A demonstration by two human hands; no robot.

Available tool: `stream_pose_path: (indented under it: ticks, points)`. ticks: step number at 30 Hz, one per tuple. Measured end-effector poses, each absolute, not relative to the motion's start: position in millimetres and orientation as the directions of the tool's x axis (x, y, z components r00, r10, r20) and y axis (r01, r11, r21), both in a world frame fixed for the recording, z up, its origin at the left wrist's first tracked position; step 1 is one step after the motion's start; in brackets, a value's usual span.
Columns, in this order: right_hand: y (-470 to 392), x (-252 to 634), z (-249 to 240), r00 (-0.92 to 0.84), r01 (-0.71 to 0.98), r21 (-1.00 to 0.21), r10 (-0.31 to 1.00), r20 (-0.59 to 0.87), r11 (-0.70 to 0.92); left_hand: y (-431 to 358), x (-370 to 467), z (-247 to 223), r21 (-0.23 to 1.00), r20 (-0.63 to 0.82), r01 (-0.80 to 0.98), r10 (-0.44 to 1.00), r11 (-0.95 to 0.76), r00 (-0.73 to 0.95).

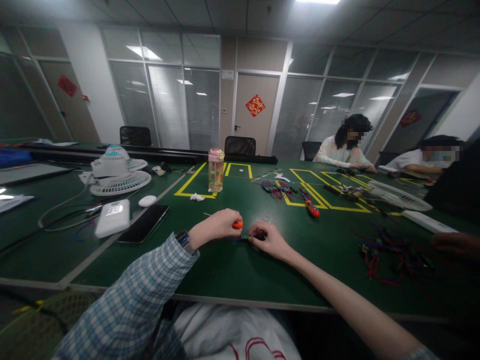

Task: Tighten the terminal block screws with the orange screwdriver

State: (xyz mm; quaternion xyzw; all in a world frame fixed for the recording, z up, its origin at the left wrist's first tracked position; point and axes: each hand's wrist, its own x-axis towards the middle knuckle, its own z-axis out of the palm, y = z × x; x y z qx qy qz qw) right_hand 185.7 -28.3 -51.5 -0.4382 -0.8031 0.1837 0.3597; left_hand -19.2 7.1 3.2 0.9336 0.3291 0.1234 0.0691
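My left hand (217,224) is closed around an orange-handled screwdriver (237,224). Its rounded handle end shows at the fingertips, and a thin shaft sticks out on the far side of the hand. Facing it, my right hand (270,241) pinches a small green connector piece with thin wires (245,237), just above the green table. The wires run left beneath my left hand. Both hands are close together but apart. Fingers partly hide the connector, so its details are unclear.
A bundle of wired parts (279,190) and a red-handled tool (312,208) lie ahead. A pink-lidded bottle (215,172) stands beyond my left hand. Left are a phone (144,224), a white box (113,218) and fans (120,182). More wires (390,255) lie right; co-workers sit there.
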Motion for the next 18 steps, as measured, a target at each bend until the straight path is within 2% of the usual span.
stream_pose_path:
  ticks: [18]
  points:
    - [-24.8, 188.8, -53.7, -0.324, 0.527, -0.695, 0.872, 0.368, 0.489, 10.6, -18.4, -4.6, 0.172, 0.144, 0.586, 0.609, -0.792, 0.780]
